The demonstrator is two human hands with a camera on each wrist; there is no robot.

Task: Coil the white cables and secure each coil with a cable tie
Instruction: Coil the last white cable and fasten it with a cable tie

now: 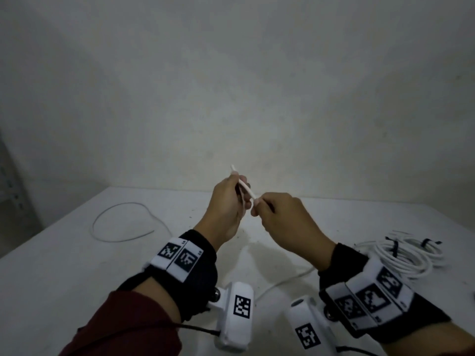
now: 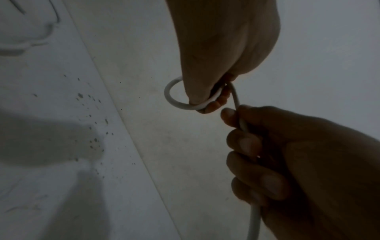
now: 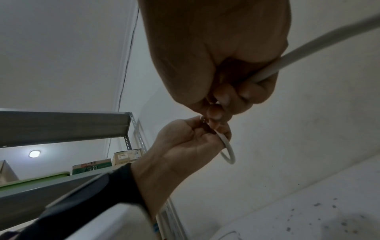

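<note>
A thin white round cable (image 1: 246, 189) was held above the white table (image 1: 64, 265), both hands raised at the middle of the head view. The left hand (image 1: 226, 206) was clenched round a first small loop (image 2: 174, 97), with a short end poking out toward eleven o'clock. The right hand (image 1: 285, 214) was grasping the cable's running length just beside it. Judged from this, even loops would best be fed in under light tension, each pinned by the left thumb.

At three o'clock, at least two finished white coils (image 1: 401, 258) bound by black ties were counted. Farther off at ten o'clock, one loose white cable (image 1: 113, 222) lay curved.
</note>
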